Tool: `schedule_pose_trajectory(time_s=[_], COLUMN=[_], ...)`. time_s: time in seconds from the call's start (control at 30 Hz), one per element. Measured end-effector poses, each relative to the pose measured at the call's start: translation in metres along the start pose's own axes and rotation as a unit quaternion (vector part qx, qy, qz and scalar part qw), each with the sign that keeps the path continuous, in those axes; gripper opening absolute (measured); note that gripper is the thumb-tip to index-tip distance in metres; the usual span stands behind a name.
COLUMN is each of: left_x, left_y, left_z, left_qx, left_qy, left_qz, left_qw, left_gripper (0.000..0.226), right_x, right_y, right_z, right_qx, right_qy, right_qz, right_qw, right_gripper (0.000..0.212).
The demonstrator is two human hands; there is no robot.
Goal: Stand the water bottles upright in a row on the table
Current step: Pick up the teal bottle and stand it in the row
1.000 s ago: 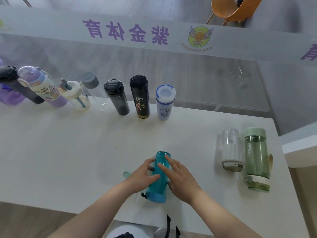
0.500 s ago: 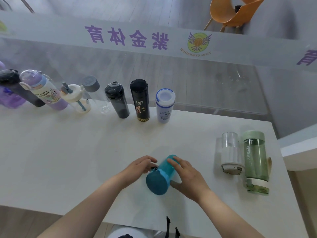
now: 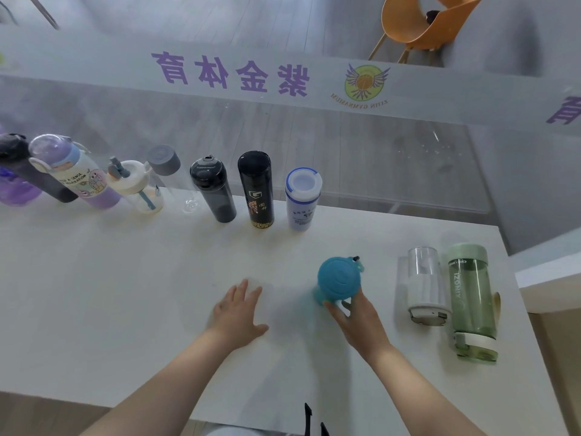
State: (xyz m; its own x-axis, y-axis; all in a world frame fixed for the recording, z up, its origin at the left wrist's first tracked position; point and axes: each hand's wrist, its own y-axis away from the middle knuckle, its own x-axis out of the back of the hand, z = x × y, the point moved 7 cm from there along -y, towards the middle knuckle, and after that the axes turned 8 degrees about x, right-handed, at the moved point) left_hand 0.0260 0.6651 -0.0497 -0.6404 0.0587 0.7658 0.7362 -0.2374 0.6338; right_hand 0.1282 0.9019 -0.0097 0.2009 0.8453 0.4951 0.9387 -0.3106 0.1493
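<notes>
1. Two bare forearms reach in from the near edge over the white table (image 3: 94,309).
2. The left hand (image 3: 239,313) lies flat on the table with its fingers spread and straight, holding nothing.
3. The right hand (image 3: 355,313) grips the teal bottle (image 3: 338,283) from the near side, fingers curled round its body; the round lid faces up toward the camera, so the bottle stands roughly upright. Whether its base touches the table cannot be told.
4. To the right, two bottles lie on their sides, lids toward the near edge: a clear bottle (image 3: 424,287) with a white lower part, and just beside it on the right a green bottle (image 3: 471,300).
5. Along the far edge stands the row. From the right: a white bottle (image 3: 302,199) with a blue rim, a black flask (image 3: 256,190), a smoky dark bottle (image 3: 213,191), a clear bottle with a grey cap (image 3: 169,171), a cream bottle (image 3: 135,187) with a straw, a lilac bottle (image 3: 72,174) with printed figures, a black bottle (image 3: 31,171), and a purple bottle (image 3: 15,193) cut off at the left.
6. Behind the table is a glass panel (image 3: 345,152) with a band of purple lettering and a round emblem; an orange chair (image 3: 424,26) stands beyond it.
</notes>
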Motion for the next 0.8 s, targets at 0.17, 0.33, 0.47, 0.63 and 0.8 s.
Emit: schedule_pose_trajectory(time_s=[0.17, 0.33, 0.47, 0.63, 0.8], left_x=[-0.006, -0.009, -0.01, -0.011, -0.015], left_y=[0.001, 0.003, 0.002, 0.001, -0.003], left_z=[0.002, 0.005, 0.005, 0.005, 0.004], left_qx=[-0.003, 0.004, 0.006, 0.003, 0.005], left_qy=[-0.07, -0.088, -0.084, -0.091, -0.085], left_qz=[0.004, 0.009, 0.006, 0.003, -0.005], left_qw=[0.998, 0.996, 0.996, 0.996, 0.996], left_gripper=[0.103, 0.108, 0.109, 0.109, 0.109], right_x=[0.01, 0.024, 0.038, 0.052, 0.057], right_y=[-0.017, -0.043, -0.071, -0.105, -0.134], right_z=[0.004, 0.006, 0.007, 0.003, 0.002], right_qx=[-0.004, 0.005, 0.012, 0.024, 0.028], right_qy=[-0.08, -0.083, -0.064, -0.033, 0.001], right_qz=[0.035, 0.035, 0.05, 0.066, 0.057], right_qw=[0.996, 0.996, 0.997, 0.997, 0.998], right_gripper=[0.061, 0.049, 0.049, 0.043, 0.045])
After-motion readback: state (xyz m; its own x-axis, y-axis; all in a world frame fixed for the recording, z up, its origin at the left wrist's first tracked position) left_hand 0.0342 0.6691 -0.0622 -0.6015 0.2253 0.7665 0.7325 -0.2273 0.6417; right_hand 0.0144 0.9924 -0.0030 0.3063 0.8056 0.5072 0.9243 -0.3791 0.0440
